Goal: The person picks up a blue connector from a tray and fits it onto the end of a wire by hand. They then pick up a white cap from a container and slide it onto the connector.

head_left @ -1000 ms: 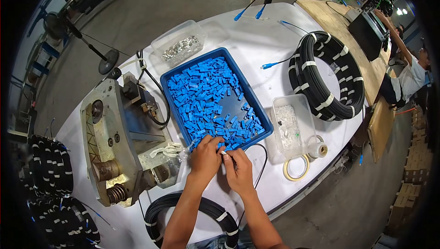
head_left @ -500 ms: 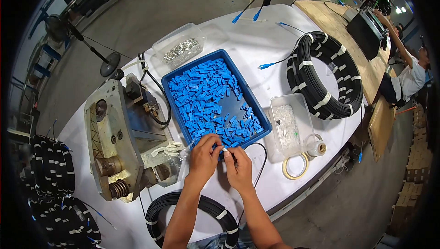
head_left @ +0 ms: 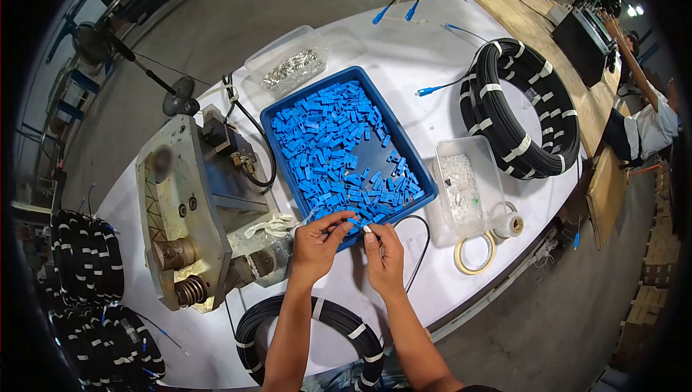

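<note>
A blue tray (head_left: 424, 175) full of small blue plastic housings (head_left: 324, 125) lies on the white table. Over its near edge my left hand (head_left: 317, 244) pinches a small blue piece between thumb and fingers. Close beside it my right hand (head_left: 383, 253) is closed on a small white-tipped connector (head_left: 368, 229), whose black cable loops out to the right. The two held parts are near each other; whether they touch cannot be made out. A coil of black cable (head_left: 353, 332) lies under my forearms.
On the left stands a metal press (head_left: 191, 212). Behind the tray is a clear box of metal parts (head_left: 292, 67); to its right are a box of white parts (head_left: 468, 197), tape rolls (head_left: 474, 253) and a large cable coil (head_left: 519, 111). A person (head_left: 652, 121) is at far right.
A blue piece now shows between my left fingertips, near the white tip in my right hand. The view has shifted slightly, so the table items sit a little farther right.
</note>
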The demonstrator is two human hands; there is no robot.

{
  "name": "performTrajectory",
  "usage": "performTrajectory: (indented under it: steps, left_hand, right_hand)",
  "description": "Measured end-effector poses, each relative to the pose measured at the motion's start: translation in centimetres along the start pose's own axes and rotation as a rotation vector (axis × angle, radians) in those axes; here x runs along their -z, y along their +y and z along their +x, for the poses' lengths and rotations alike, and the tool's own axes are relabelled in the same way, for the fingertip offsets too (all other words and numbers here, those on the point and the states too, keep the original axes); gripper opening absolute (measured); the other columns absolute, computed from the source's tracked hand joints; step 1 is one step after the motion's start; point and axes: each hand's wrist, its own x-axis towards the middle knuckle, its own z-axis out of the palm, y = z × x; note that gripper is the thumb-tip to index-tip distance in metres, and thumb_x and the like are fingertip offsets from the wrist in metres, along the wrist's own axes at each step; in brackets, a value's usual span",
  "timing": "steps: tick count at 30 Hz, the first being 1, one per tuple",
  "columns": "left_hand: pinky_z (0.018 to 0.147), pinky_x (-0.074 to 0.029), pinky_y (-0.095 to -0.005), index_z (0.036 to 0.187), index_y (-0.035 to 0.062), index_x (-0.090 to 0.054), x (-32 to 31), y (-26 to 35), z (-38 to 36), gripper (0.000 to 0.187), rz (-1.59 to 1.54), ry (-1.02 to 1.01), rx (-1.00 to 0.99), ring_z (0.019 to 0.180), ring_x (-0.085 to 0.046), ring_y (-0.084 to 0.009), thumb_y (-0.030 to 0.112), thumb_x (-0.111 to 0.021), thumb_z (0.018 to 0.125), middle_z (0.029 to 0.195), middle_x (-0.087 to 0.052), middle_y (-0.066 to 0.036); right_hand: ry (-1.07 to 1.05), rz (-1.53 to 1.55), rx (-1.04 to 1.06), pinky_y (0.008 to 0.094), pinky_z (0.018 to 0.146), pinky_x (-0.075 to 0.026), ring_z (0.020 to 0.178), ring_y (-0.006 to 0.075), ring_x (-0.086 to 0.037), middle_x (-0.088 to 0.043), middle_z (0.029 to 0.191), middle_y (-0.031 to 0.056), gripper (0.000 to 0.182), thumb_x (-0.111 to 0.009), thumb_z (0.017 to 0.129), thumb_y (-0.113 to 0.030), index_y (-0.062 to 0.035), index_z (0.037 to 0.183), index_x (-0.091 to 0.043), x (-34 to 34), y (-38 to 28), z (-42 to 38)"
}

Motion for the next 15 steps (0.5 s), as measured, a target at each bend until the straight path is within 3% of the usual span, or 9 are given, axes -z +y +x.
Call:
performTrajectory:
  steps: [2, 5, 8, 10, 15]
  left_hand:
    - [0.073, -0.048, -0.0183, 0.116, -0.0041, -0.065, 0.19, -0.14, 0.07, 0.024, -0.01, -0.064, -0.059, 0.084, -0.059, -0.0052, 0.004, -0.061, 0.094, 0.1, -0.07, -0.007]
    - [0.08, -0.048, -0.0188, 0.118, -0.0041, -0.064, 0.42, 0.18, 0.05, 0.024, 0.057, -0.09, -0.045, 0.091, -0.062, -0.0069, 0.004, -0.059, 0.095, 0.104, -0.07, -0.008]
    - [0.08, -0.049, -0.0192, 0.117, -0.0045, -0.064, 0.55, 0.02, 0.03, 0.024, 0.022, -0.103, -0.028, 0.091, -0.061, -0.0074, 0.003, -0.059, 0.095, 0.105, -0.07, -0.008]
    - [0.079, -0.049, -0.0194, 0.117, -0.0042, -0.064, 0.47, -0.04, 0.04, 0.024, 0.017, -0.103, -0.034, 0.091, -0.061, -0.0075, 0.003, -0.059, 0.095, 0.106, -0.069, -0.008]
    - [0.079, -0.049, -0.02, 0.117, -0.0028, -0.064, 0.43, -0.16, 0.08, 0.024, 0.023, -0.135, -0.045, 0.089, -0.061, -0.0078, 0.003, -0.06, 0.094, 0.107, -0.068, -0.008]
  right_hand:
    - [0.002, 0.002, 0.002, 0.0283, 0.063, -0.041, 0.068, 0.018, -0.05, -0.052, 0.078, 0.009, 0.019, -0.057, 0.096, -0.015, 0.0027, 0.101, -0.063, 0.07, 0.1, -0.16]
    - [-0.002, 0.024, 0.029, 0.028, 0.063, -0.041, 0.068, 0.0179, -0.05, -0.051, 0.078, 0.0088, 0.019, -0.057, 0.095, -0.014, 0.0029, 0.101, -0.063, 0.1, 0.33, -0.15]
    - [0.009, 0.046, 0.054, 0.0282, 0.063, -0.041, 0.069, 0.0179, -0.05, -0.052, 0.079, 0.009, 0.018, -0.058, 0.095, -0.013, 0.003, 0.102, -0.063, -0.04, 0.69, -0.22]
    - [0.001, 0.086, 0.082, 0.0259, 0.064, -0.035, 0.072, 0.0121, -0.044, -0.047, 0.081, 0.004, 0.023, -0.054, 0.098, -0.018, 0.0021, 0.107, -0.063, -0.12, 1.02, -0.24]
    - [0.0, 0.065, 0.094, 0.0259, 0.063, -0.035, 0.071, 0.0121, -0.044, -0.049, 0.081, 0.0042, 0.022, -0.055, 0.097, -0.016, 0.0022, 0.106, -0.063, 0.06, 0.98, -0.17]
